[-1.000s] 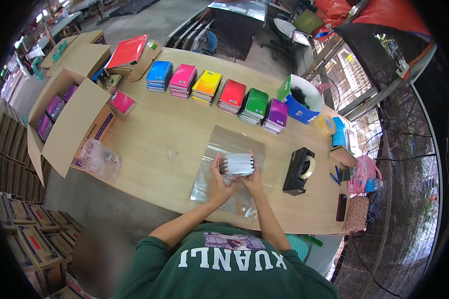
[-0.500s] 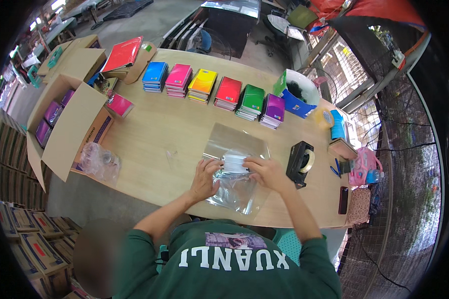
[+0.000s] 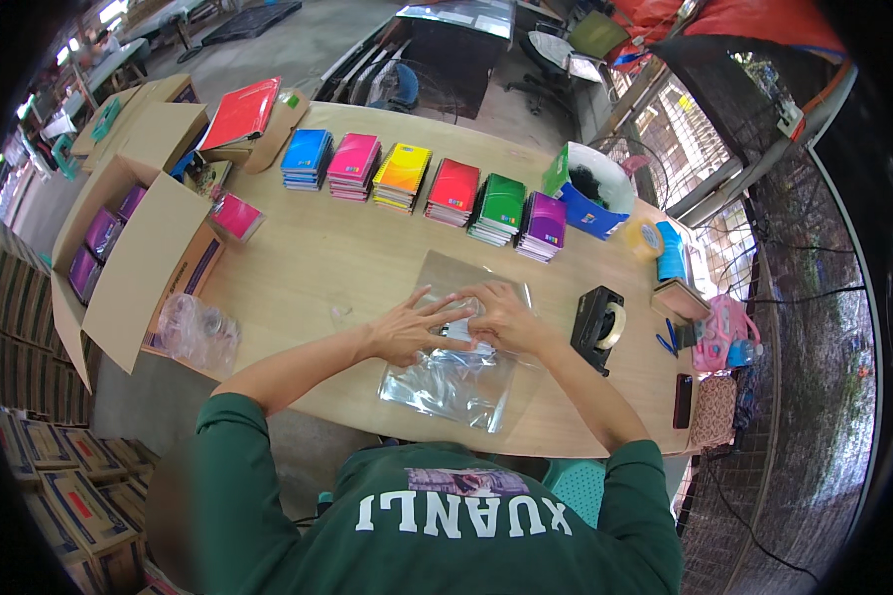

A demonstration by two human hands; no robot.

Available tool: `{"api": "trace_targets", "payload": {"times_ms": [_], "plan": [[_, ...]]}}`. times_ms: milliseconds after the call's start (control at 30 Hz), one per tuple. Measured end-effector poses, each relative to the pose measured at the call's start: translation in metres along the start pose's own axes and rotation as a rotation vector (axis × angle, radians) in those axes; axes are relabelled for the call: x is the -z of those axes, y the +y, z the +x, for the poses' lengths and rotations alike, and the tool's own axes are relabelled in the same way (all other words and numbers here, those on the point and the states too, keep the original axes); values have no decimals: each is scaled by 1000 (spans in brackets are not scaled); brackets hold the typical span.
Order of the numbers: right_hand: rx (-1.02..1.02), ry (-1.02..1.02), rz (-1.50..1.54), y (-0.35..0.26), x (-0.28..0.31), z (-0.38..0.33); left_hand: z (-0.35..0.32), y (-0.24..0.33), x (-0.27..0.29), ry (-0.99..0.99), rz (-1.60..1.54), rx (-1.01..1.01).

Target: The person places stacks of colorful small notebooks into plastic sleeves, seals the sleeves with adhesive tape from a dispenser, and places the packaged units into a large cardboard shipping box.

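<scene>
Clear plastic bags (image 3: 445, 392) lie flat on the near part of the table. On them rests a small white bundle (image 3: 456, 333), mostly covered by my hands. My left hand (image 3: 407, 332) reaches across its left side with fingers stretched and spread, the tips close to my other hand. At the bundle's right, my right hand (image 3: 506, 317) has its fingers bent and drawn together; what they pinch is hidden. Beyond the bags, small spiral notebooks stand in a row of stacks: blue (image 3: 306, 155), pink (image 3: 354, 163), yellow (image 3: 402, 175), red (image 3: 453, 188), green (image 3: 498, 206) and purple (image 3: 542, 223).
A black tape dispenser (image 3: 595, 332) stands right of the bags. Farther right are a blue-and-white box (image 3: 595, 213), a tape roll (image 3: 645, 238), blue cutters (image 3: 669, 337) and a phone (image 3: 683, 401). An open carton (image 3: 144, 263) and crumpled plastic (image 3: 198, 329) sit left.
Both hands have come together over the white bundle, covering more of it. My left hand moved up and right with fingers spreading; the near plastic shifted slightly left.
</scene>
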State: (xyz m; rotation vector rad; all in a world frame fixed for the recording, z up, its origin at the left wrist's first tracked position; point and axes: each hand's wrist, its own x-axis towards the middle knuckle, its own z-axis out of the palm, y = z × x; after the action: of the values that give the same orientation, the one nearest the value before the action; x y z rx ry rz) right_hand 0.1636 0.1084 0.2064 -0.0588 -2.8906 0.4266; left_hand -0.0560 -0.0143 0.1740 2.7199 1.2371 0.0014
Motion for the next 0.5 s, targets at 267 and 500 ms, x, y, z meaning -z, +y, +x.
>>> {"api": "trace_targets", "payload": {"times_ms": [267, 500], "plan": [[-618, 401, 945, 5, -81, -19, 5, 1, -18, 63, -46, 19], [-637, 340, 1085, 20, -90, -22, 23, 55, -47, 673, -408, 311]]}}
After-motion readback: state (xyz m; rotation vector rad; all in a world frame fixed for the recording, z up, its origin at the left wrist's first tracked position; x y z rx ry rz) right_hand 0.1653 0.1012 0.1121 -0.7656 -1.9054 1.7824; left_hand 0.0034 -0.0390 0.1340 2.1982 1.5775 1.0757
